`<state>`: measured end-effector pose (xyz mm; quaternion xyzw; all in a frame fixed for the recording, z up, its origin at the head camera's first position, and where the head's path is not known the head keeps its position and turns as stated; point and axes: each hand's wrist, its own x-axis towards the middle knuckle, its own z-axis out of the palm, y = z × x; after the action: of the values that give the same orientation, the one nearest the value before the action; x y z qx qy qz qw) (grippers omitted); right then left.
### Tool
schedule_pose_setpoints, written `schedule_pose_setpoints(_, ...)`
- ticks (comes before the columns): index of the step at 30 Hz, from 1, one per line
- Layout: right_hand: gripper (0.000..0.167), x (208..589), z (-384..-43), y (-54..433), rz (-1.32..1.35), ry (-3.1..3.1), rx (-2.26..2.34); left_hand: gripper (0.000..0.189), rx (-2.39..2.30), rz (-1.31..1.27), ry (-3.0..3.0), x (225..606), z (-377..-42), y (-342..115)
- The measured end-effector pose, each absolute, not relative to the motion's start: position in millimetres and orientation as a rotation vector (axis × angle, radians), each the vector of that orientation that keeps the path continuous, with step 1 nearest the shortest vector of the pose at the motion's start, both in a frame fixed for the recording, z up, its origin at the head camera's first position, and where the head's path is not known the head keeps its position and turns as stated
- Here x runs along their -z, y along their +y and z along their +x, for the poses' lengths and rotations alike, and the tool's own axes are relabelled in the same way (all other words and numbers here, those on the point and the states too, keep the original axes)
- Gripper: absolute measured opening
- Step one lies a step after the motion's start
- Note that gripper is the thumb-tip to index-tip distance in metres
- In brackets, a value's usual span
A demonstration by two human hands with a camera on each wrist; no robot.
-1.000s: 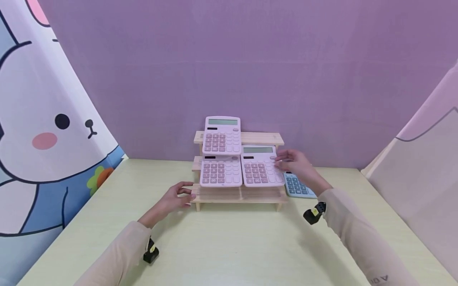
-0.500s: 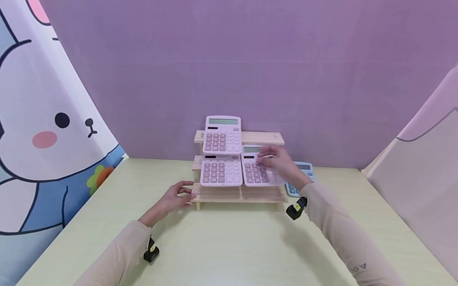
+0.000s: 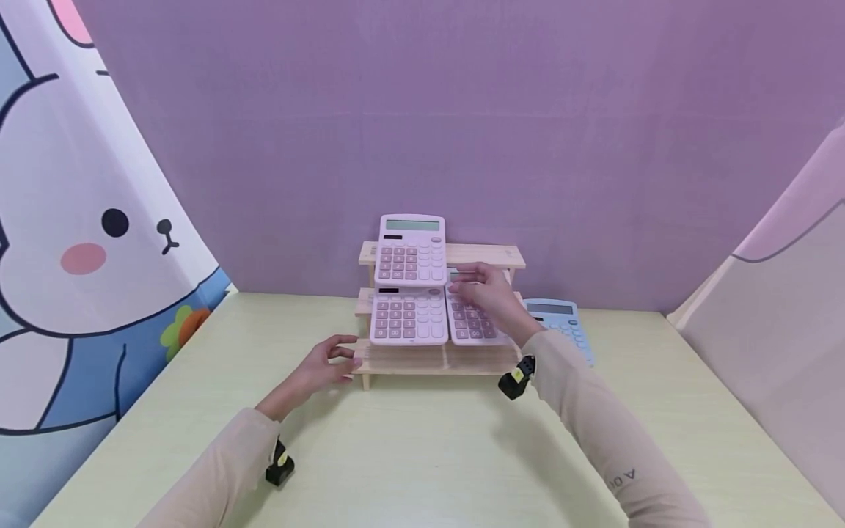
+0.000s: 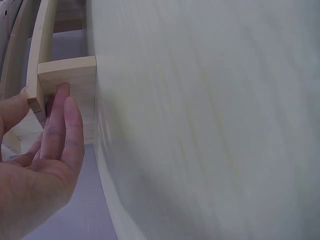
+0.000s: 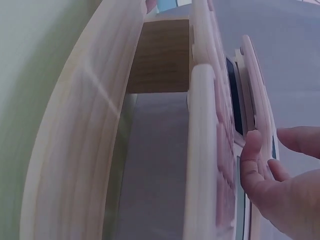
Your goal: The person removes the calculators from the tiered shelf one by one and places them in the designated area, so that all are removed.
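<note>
A three-step wooden stand [image 3: 429,361] carries three pink calculators. One pink calculator [image 3: 411,253] leans on the top step, left side. Below it, on the middle step, a second pink calculator [image 3: 408,324] stands beside a third one [image 3: 470,334], whose display is partly hidden by my right hand [image 3: 485,292]. That hand holds nothing; in the right wrist view its fingers are loosely bent, thumb apart, close to the top calculator [image 5: 257,82]. My left hand [image 3: 320,370] pinches the left end of the lowest step, thumb on the board's edge [image 4: 35,95] and fingers underneath.
A blue calculator [image 3: 560,311] lies on the pale table [image 3: 422,455] right of the stand, partly covered by the right sleeve [image 3: 581,411]. Behind the stand rises a purple backdrop [image 3: 422,132]. A cartoon-printed cloth [image 3: 86,308] hangs at left.
My right hand has moved left, from the right edge of the right pink calculator across its face to its upper left. My left hand and the calculators have stayed in place.
</note>
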<state>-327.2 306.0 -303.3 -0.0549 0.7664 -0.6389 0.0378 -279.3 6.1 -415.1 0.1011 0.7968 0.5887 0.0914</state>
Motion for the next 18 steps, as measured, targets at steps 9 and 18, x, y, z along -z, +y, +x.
schedule_pose_setpoints(9,0.044,305.5,-334.0,293.7,-0.110,2.177,2.135,0.053,-1.747,0.289,2.368,415.5,-280.2,6.3)
schedule_pose_setpoints(18,0.045,306.4,-336.6,284.7,-0.065,2.120,2.206,0.054,-1.747,0.283,2.365,415.6,-280.7,6.2)
